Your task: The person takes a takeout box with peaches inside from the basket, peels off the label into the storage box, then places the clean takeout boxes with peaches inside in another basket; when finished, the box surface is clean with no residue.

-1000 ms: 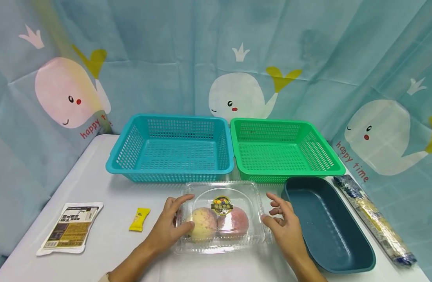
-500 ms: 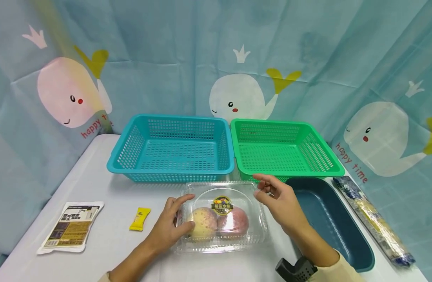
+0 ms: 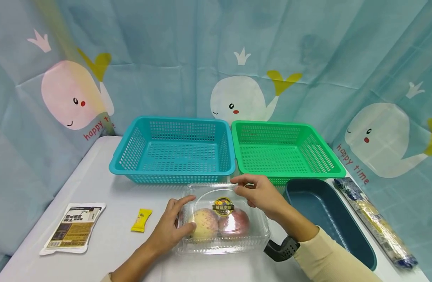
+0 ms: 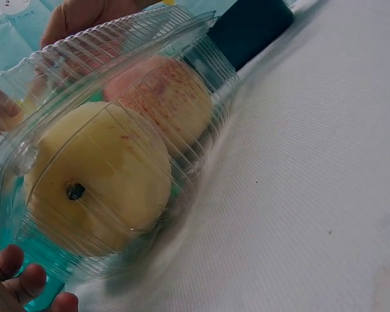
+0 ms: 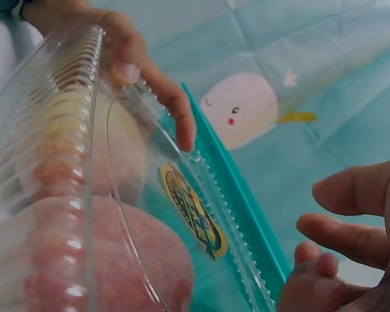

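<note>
A clear plastic fruit box (image 3: 233, 244) sits at the front middle of the table, lid down. Inside are two round fruits, a yellow one (image 4: 97, 179) and a pinkish-red one (image 5: 123, 253). A black-and-gold label (image 3: 223, 206) is stuck on the lid. My left hand (image 3: 168, 225) grips the box's left side, thumb and forefinger curving onto the lid. Over the back right corner hovers my right hand (image 3: 260, 194), fingers loosely bent; in the right wrist view its fingertips (image 5: 325, 188) are apart from the box and hold nothing.
Behind the box stand a blue basket (image 3: 171, 173) and a green basket (image 3: 290, 175). A dark teal tub (image 3: 329, 219) is at right, with a long wrapped packet (image 3: 374, 223) beyond it. On the left lie a small yellow sachet (image 3: 141, 220) and a white-and-brown pouch (image 3: 73, 228).
My right hand has moved from the box's right side, up and leftward, to over its back right corner. The left hand and the fruit box have stayed in place.
</note>
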Demonstrator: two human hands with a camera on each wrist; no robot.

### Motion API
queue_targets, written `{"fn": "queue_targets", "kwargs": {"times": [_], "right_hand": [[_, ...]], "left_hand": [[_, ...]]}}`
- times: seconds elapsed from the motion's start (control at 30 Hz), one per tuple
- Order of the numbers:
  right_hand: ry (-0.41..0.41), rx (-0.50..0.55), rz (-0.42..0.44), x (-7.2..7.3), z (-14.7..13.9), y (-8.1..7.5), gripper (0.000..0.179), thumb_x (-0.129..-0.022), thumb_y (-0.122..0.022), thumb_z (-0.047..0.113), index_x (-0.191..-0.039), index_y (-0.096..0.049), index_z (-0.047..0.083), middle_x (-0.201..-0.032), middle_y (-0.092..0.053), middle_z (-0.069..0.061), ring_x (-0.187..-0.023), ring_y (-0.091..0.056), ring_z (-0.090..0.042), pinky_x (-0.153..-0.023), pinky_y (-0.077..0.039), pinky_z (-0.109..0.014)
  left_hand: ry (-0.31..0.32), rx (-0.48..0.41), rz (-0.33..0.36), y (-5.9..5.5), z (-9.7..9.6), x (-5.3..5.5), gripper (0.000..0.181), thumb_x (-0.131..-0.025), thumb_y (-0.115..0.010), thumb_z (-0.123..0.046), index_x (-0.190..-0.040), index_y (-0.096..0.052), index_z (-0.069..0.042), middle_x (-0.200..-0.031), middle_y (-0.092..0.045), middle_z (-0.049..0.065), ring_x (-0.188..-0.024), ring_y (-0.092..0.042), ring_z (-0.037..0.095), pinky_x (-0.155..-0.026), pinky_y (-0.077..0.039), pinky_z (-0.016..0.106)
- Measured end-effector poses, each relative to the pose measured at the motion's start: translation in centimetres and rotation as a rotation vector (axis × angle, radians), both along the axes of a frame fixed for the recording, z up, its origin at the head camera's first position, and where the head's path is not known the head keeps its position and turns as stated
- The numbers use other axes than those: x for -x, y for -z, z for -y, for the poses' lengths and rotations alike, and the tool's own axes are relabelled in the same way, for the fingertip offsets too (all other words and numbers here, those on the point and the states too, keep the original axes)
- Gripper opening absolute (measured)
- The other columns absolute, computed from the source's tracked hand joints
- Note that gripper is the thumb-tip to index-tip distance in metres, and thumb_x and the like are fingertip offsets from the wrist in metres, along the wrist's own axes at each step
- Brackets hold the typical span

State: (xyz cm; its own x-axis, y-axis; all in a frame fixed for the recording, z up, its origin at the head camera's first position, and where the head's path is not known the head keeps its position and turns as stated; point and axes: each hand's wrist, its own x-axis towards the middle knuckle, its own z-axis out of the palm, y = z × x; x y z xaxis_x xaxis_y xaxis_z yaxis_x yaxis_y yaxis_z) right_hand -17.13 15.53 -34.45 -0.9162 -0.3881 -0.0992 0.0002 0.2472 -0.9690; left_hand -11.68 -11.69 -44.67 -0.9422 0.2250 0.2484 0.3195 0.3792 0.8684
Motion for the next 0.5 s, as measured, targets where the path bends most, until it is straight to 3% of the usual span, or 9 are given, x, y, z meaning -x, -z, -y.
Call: {"fn": "queue_targets", "kwargs": {"times": [0.27,0.5], "right_hand": [[-0.056,-0.055,0.048,0.9,1.0,0.7,0.022,-0.091,-0.061,0.008,-0.11,-0.069,0.0,-0.085,-0.059,-0.012,-0.046,-0.021,-0.013,-0.042,-0.024,-0.025],[-0.072,-0.163,-0.011,1.0,1.6,1.3,0.02,-0.088,-0.063,0.006,-0.105,-0.071,0.0,-0.09,-0.062,-0.01,-0.042,-0.022,-0.01,-0.04,-0.025,-0.023]], "left_hand": [[-0.002,-0.001,0.0,0.0,0.0,-0.1,0.063,-0.079,-0.066,-0.023,-0.139,-0.049,-0.023,-0.093,-0.036,0.005,-0.069,-0.038,0.021,-0.054,-0.036,0.027],[-0.001,-0.007,-0.005,-0.2,0.0,-0.1,0.063,-0.079,-0.066,-0.022,-0.139,-0.049,-0.021,-0.094,-0.036,0.005,-0.068,-0.038,0.021,-0.053,-0.037,0.027]]}}
